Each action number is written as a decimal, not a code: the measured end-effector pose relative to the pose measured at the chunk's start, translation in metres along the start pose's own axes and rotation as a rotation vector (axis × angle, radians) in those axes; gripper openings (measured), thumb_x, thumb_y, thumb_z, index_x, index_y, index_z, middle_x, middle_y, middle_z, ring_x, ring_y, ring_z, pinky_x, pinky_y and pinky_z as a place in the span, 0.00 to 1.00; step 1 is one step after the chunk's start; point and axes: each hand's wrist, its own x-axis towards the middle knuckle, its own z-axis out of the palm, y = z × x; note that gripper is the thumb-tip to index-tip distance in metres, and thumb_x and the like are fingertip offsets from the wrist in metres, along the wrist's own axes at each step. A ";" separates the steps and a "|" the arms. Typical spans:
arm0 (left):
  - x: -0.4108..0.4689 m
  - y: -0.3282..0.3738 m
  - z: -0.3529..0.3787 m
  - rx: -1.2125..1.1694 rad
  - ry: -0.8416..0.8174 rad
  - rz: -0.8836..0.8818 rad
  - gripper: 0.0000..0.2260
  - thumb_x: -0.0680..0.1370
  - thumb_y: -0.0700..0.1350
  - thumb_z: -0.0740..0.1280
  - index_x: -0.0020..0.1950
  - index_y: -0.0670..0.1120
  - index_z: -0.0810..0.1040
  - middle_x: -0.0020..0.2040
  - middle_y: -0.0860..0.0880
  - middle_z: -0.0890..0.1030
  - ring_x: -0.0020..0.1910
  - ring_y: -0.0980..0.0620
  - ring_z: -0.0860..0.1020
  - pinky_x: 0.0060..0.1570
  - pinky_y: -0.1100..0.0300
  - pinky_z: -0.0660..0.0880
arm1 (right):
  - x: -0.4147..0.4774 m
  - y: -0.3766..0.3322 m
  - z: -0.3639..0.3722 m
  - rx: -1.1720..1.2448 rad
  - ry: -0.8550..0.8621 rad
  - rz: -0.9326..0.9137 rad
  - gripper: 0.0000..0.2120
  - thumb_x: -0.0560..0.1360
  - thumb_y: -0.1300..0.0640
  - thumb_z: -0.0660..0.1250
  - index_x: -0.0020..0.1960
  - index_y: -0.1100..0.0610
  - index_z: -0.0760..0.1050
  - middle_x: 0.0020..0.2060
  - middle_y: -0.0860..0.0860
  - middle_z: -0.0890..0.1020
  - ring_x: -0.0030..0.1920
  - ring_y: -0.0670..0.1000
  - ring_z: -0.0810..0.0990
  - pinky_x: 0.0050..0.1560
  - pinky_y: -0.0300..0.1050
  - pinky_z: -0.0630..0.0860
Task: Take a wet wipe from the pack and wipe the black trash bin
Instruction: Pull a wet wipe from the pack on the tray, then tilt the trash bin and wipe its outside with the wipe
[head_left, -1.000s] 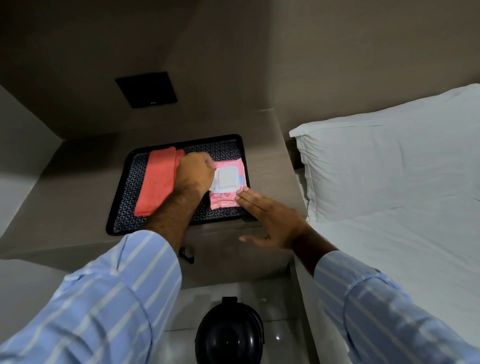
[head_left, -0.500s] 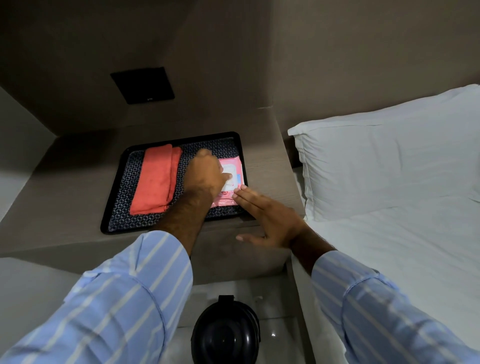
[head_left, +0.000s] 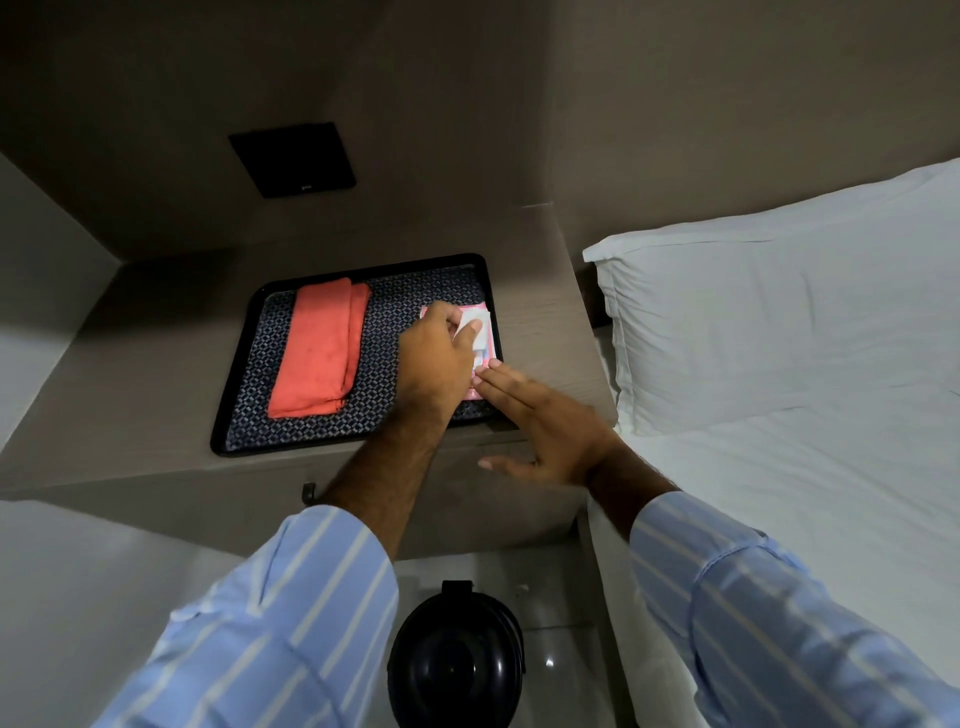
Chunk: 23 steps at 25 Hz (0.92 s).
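A pink wet wipe pack (head_left: 482, 347) lies at the right end of a black patterned tray (head_left: 363, 410) on the bedside cabinet. My left hand (head_left: 434, 358) rests over the pack, thumb and fingers pinching its white flap (head_left: 475, 325), which is lifted. My right hand (head_left: 540, 421) lies flat with fingers apart, its fingertips pressing the pack's near right corner. The round black trash bin (head_left: 456, 660) stands on the floor below the cabinet, at the bottom of the view between my sleeves.
A folded coral towel (head_left: 319, 374) lies in the tray's left half. A bed with a white pillow (head_left: 769, 312) and sheet fills the right side. A dark wall plate (head_left: 292, 159) sits above the cabinet. A small hook (head_left: 309, 491) hangs from the cabinet's front.
My left hand has shifted right from the towel's edge onto the pack and lifted its white flap. My right hand has stayed holding the pack's corner.
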 end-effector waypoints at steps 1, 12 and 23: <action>-0.001 -0.002 0.001 0.060 -0.028 0.015 0.08 0.81 0.45 0.69 0.55 0.41 0.79 0.52 0.42 0.85 0.48 0.48 0.82 0.45 0.62 0.76 | 0.000 0.000 0.000 -0.001 -0.003 0.003 0.46 0.78 0.34 0.66 0.84 0.59 0.57 0.84 0.58 0.60 0.85 0.57 0.56 0.82 0.52 0.59; -0.016 -0.014 -0.017 -0.291 -0.096 -0.152 0.06 0.77 0.43 0.75 0.51 0.42 0.84 0.46 0.47 0.85 0.46 0.50 0.83 0.54 0.52 0.82 | -0.007 -0.023 -0.020 0.363 0.306 0.259 0.25 0.81 0.60 0.70 0.77 0.62 0.72 0.71 0.61 0.80 0.71 0.59 0.79 0.72 0.45 0.73; -0.109 -0.027 -0.048 -0.740 -0.330 -0.287 0.07 0.81 0.41 0.69 0.48 0.47 0.86 0.40 0.51 0.86 0.40 0.57 0.82 0.37 0.67 0.81 | -0.045 -0.104 -0.012 1.329 0.564 0.627 0.15 0.79 0.63 0.73 0.64 0.67 0.82 0.55 0.63 0.88 0.54 0.59 0.89 0.47 0.38 0.85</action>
